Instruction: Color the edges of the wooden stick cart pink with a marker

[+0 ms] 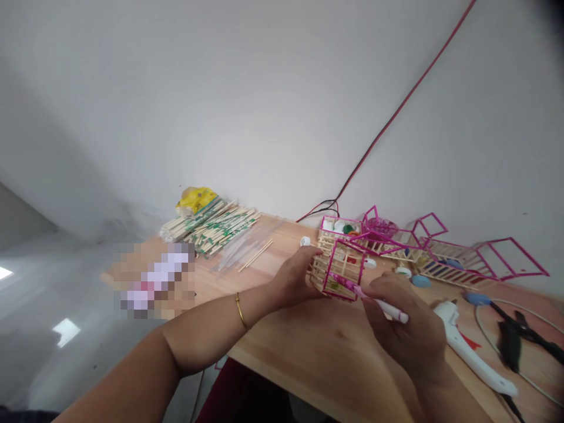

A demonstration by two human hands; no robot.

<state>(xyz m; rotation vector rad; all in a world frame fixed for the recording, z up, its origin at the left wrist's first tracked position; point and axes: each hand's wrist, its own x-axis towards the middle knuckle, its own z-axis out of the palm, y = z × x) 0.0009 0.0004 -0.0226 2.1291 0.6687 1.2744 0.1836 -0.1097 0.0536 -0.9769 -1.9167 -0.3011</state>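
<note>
My left hand [294, 276] is closed around the left side of a small box-shaped model [339, 270] built from wooden sticks with pink edges, held just above the wooden table [308, 335]. My right hand [408, 329] is closed on a white marker with a pink tip [374, 301], and the tip touches the lower front edge of the model. A thin gold bangle sits on my left wrist.
Behind the model stand more stick frames with pink edges [458, 255] and coloured bottle caps. A white glue gun [471, 349] and dark pliers [511, 341] lie at the right. Wrapped chopsticks [211, 226] and a yellow packet [197, 200] lie at the back left. Red and black wires [396, 111] run up the wall.
</note>
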